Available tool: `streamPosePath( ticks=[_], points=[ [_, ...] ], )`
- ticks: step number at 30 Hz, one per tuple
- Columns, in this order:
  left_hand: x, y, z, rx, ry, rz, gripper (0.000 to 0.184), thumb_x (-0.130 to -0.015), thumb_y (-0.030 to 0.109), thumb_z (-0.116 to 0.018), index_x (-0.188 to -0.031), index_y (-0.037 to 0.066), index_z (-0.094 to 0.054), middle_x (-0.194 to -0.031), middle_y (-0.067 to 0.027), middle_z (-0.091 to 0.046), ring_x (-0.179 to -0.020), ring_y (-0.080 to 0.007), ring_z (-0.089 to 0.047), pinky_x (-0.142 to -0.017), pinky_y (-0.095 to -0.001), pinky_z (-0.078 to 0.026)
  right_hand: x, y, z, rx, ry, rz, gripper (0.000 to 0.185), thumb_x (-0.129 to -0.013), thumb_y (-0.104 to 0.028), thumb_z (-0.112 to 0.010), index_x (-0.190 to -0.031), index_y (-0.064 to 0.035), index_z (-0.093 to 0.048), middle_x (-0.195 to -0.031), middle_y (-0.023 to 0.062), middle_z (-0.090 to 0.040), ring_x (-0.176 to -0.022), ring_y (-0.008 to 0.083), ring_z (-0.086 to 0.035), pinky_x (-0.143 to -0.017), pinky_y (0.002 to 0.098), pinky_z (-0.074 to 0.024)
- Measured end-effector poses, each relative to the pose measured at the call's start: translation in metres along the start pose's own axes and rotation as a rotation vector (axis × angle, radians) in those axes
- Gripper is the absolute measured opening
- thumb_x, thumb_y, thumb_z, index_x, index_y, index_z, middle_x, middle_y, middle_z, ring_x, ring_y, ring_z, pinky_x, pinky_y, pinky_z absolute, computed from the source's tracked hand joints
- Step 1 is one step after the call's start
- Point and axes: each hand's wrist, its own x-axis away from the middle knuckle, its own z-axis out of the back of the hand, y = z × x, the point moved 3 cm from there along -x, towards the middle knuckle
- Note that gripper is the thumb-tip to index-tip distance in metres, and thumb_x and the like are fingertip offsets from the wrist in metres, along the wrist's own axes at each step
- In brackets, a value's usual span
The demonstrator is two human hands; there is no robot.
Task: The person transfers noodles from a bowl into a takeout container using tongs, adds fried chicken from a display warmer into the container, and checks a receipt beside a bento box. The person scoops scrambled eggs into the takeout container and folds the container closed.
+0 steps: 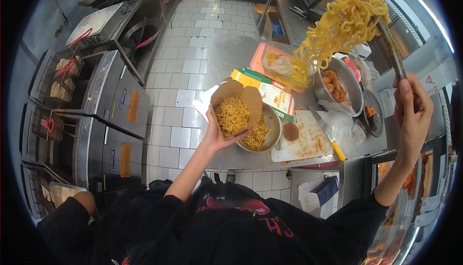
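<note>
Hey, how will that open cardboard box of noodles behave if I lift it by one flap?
The open box would probably bend there, as its flaps look thin and splayed. It may hang lopsided, with noodles weighing down its inside. Strands could spill, since nothing covers the top.

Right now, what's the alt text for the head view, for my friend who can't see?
The right hand holds noodles high in tongs; the left hand holds a box of noodles. On the counter are a bowl, board and knife.
</note>
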Motion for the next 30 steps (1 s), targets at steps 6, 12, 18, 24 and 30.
streamPosePath(
  ticks=[6, 12, 18, 24, 30],
  points=[
    [-0.006, -0.023, -0.025, 0.028, -0.085, 0.089, 0.085, -0.075, 0.079, -0.021, -0.136, 0.020, -0.030, -0.135, -0.0096, -0.037, -0.123, -0.0308, -0.038, -0.098, -0.0528, -0.034, 0.008, -0.006, -0.025, 0.088, -0.123, 0.108, 0.023, -0.084, -0.023, -0.062, -0.092, -0.0015, -0.062, -0.061, -0.0036, -0.054, -0.048, 0.0032, -0.043, -0.041, 0.0211, -0.0276],
    [-0.001, -0.032, -0.021, 0.029, -0.126, 0.102, 0.085, -0.076, 0.078, -0.019, -0.137, 0.020, -0.029, -0.135, -0.0087, -0.037, -0.122, -0.0297, -0.038, -0.097, -0.0527, -0.034, 0.036, -0.009, -0.097, 0.498, -0.574, 0.476, 0.029, -0.076, -0.028, -0.067, -0.084, -0.0018, -0.059, -0.068, 0.0098, -0.058, -0.057, 0.0247, -0.057, -0.053, 0.0336, -0.0429],
    [0.004, -0.030, -0.020, -0.016, -0.099, 0.092, 0.085, -0.078, 0.076, -0.016, -0.137, 0.017, -0.028, -0.135, -0.0089, -0.037, -0.122, -0.0288, -0.039, -0.098, -0.0492, -0.035, 0.019, -0.040, -0.093, 0.795, -0.751, 0.539, 0.030, -0.068, -0.029, -0.071, -0.085, -0.0072, -0.058, -0.074, 0.0059, -0.056, -0.066, 0.0249, -0.057, -0.056, 0.0335, -0.0421],
    [0.008, -0.029, -0.015, -0.016, -0.080, 0.081, 0.086, -0.077, 0.077, -0.016, -0.137, 0.017, -0.028, -0.136, -0.0094, -0.037, -0.122, -0.0294, -0.039, -0.097, -0.0500, -0.036, 0.014, -0.059, -0.090, 0.856, -0.707, 0.605, 0.030, -0.066, -0.027, -0.072, -0.086, -0.0087, -0.059, -0.073, 0.0040, -0.056, -0.063, 0.0238, -0.057, -0.055, 0.0333, -0.0423],
    [0.004, -0.030, -0.002, 0.005, -0.107, 0.053, 0.088, -0.076, 0.078, -0.017, -0.137, 0.016, -0.027, -0.136, -0.0111, -0.037, -0.122, -0.0306, -0.040, -0.097, -0.0520, -0.037, 0.018, -0.044, -0.113, 0.656, -0.851, 0.697, 0.029, -0.071, -0.032, -0.068, -0.086, -0.0085, -0.059, -0.069, 0.0038, -0.054, -0.061, 0.0235, -0.056, -0.053, 0.0341, -0.0402]
  ],
)
